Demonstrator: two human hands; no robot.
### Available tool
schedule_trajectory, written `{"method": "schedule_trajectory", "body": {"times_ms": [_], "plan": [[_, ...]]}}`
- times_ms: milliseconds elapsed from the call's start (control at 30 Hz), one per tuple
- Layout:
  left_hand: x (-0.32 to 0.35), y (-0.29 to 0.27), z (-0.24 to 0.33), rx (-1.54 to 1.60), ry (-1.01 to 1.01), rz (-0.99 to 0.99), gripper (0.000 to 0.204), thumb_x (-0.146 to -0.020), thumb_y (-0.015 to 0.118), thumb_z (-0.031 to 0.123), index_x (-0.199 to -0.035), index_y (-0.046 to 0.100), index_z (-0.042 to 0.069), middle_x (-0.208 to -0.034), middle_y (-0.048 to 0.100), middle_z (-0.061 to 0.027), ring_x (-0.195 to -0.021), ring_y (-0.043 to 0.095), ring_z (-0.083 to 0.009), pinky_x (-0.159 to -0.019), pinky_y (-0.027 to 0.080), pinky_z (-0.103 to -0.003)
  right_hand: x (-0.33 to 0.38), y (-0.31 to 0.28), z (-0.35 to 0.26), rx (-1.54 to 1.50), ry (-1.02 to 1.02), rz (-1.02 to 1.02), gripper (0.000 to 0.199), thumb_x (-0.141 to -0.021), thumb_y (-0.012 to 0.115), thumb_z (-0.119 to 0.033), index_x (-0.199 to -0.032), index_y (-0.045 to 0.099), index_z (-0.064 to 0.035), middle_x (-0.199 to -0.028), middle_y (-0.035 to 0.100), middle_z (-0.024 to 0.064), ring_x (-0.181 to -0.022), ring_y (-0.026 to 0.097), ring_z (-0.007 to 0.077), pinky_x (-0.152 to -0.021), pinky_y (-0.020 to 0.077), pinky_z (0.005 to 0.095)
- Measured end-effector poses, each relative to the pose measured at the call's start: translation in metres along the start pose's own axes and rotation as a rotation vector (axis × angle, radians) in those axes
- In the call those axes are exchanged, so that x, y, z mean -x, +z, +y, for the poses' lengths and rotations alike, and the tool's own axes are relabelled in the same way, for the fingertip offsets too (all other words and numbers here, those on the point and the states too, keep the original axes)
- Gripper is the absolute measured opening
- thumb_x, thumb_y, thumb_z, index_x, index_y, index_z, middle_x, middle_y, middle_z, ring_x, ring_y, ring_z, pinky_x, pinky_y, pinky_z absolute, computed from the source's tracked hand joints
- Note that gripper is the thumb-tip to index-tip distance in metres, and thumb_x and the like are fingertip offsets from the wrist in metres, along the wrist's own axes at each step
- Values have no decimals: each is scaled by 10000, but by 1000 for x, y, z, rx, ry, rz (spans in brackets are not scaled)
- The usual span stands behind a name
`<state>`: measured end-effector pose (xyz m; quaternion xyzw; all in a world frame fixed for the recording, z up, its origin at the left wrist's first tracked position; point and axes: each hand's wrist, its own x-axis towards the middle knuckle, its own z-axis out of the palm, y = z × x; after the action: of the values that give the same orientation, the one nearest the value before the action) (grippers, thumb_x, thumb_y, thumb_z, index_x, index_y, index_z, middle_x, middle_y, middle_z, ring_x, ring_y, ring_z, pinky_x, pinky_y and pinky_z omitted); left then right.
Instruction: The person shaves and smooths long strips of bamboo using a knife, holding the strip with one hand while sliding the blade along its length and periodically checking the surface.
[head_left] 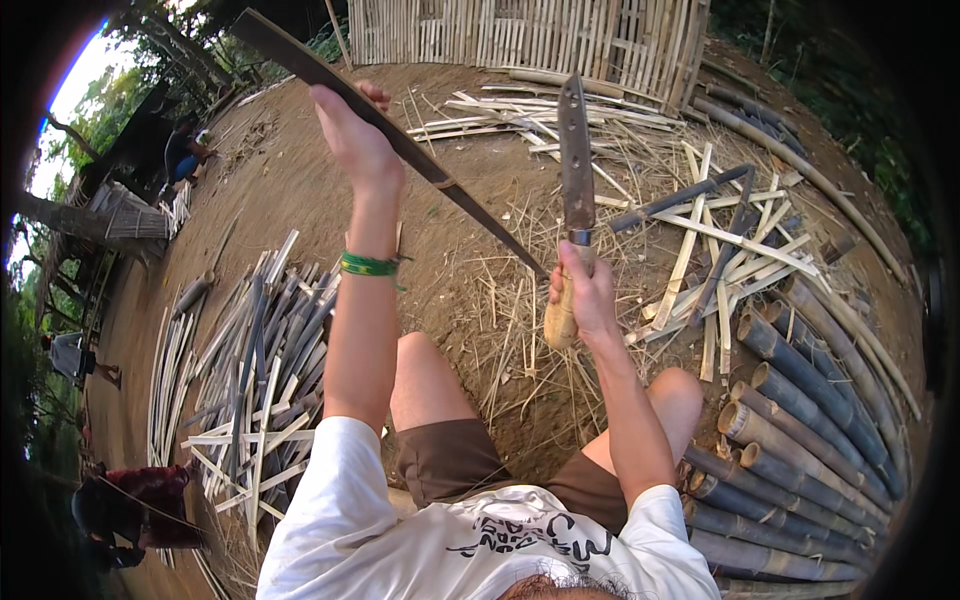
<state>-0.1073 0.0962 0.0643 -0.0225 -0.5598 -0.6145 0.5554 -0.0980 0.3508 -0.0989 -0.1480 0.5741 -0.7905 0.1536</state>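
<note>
Left hand [358, 140]: raised and curled around a long, flat, dark brown bamboo strip [418, 160], with fingertips showing past its far edge; the strip hides part of the fingers, so their exact placement cannot be told.
Right hand [588, 300]: closed firmly around the pale wooden handle [560, 318] of a broad, dark metal knife [577, 170].
Left arm: stretched well forward, nearly straight, with a green woven bracelet [368, 265] near the wrist.
Right arm: reaching forward between and above the knees, lower than the left, wrist turned so that the blade points away from the body.
Strip in hand: slanting across the front, its upper end beyond the left hand and its narrower lower end just beside the right hand; a raised node ring crosses its middle.
Blade: flat, worn and brownish, dotted with small marks toward the tip, with a shiny metal collar at the handle.
Ground underneath: bare brown earth [285, 170], strewn between the legs with thin, curled straw-coloured shavings [510, 320].
Left pile: pale and dark split bamboo slats [265, 360], straight-edged and crisscrossed.
Right side: round, hollow bamboo poles [800, 470], grey-green and tan, lying side by side, with crossed pale slats [720, 240] beyond them.
</note>
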Motion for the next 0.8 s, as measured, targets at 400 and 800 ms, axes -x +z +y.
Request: {"method": "schedule_trajectory", "body": {"times_ms": [400, 800], "plan": [[71, -34, -92, -367, 79, 209, 354, -1062, 409, 394, -1166, 329, 65, -819, 404, -4, -648, 418, -85, -520, 366, -252, 3, -9, -33, 107, -287, -44, 414, -976, 586, -465, -845, 547, -74, -609, 543, -7, -517, 524, 86, -491, 445, 250], [-169, 50, 165, -470, 492, -457, 400, -1053, 428, 433, -1221, 539, 87, -641, 414, 54, -497, 383, -31, -421, 332, -203, -12, -61, -118, 427, -757, 171, 434, -954, 627, -451, -863, 567, -30, -533, 467, -33, -475, 401, 40, -454, 257, 241]]}}
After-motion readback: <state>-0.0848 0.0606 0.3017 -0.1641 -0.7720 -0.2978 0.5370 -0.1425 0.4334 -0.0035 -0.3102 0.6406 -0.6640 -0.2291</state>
